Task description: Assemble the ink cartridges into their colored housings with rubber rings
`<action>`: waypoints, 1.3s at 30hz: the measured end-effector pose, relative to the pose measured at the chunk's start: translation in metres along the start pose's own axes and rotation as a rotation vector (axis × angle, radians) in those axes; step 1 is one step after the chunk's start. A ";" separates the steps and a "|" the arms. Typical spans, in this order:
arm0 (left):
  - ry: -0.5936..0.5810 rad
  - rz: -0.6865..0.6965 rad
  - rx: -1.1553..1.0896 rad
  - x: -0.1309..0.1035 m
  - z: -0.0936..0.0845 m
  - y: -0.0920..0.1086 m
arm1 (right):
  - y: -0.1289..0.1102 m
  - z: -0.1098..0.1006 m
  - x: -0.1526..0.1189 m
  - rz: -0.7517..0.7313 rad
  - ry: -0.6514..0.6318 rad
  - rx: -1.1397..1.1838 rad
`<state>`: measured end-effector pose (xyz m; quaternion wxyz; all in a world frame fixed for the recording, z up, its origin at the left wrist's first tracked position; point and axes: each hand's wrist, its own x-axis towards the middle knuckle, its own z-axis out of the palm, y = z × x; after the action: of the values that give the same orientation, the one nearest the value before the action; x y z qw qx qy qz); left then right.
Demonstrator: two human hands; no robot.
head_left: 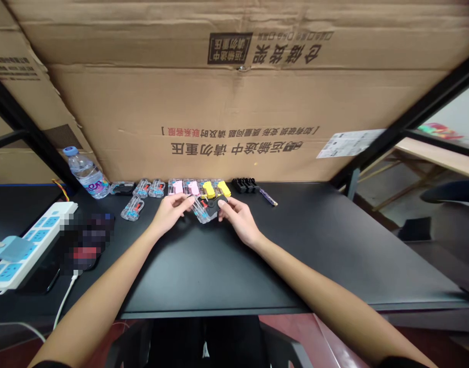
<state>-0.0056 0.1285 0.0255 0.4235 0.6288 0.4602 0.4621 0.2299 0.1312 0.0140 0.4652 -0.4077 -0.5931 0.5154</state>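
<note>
We stretch both bare forearms forward so that they converge toward the middle. Our left hand (170,212) lies palm-down, its fingers curled and the fingertips pinched together pointing right. Our right hand (238,217) faces it, the thumb and forefinger closed in a pinch, the wrist bent slightly inward. The two hands sit near each other, fingertips almost meeting.

item: clear plastic case (202,210) with a black part (213,203) at its right end
look: transparent shell, thin bars seen inside, black piece is dark and rounded
pose: tilted, the clear end points toward the person
state: held between 2 hands, touched at both ends
place: just above the black desk (257,255), near its far edge
</note>
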 end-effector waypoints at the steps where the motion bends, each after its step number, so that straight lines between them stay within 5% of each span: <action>1: -0.031 -0.003 0.010 0.000 0.000 0.000 | -0.001 0.000 0.000 0.006 -0.039 -0.017; 5: -0.137 0.022 0.059 -0.003 0.005 0.003 | -0.005 0.002 -0.005 0.037 -0.232 -0.111; 11: -0.010 0.034 0.061 -0.003 0.003 0.007 | -0.004 0.001 -0.004 -0.017 -0.057 -0.083; 16: -0.134 0.065 0.106 -0.006 0.008 0.010 | -0.006 0.000 -0.004 0.023 -0.247 -0.128; 23: 0.003 0.058 0.056 -0.003 0.005 0.009 | -0.007 -0.004 -0.001 -0.044 -0.045 -0.111; 28: -0.125 0.075 0.111 -0.006 0.009 0.007 | -0.009 -0.001 -0.004 0.020 -0.250 -0.153; 34: 0.047 0.085 0.057 -0.004 0.005 0.005 | -0.006 -0.002 -0.002 -0.054 -0.011 -0.105; 39: -0.085 0.101 0.124 -0.006 0.009 0.005 | -0.005 0.000 -0.005 0.000 -0.212 -0.155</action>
<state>0.0034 0.1207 0.0274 0.3792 0.6953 0.4370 0.4264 0.2312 0.1263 0.0181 0.3672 -0.3858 -0.6770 0.5080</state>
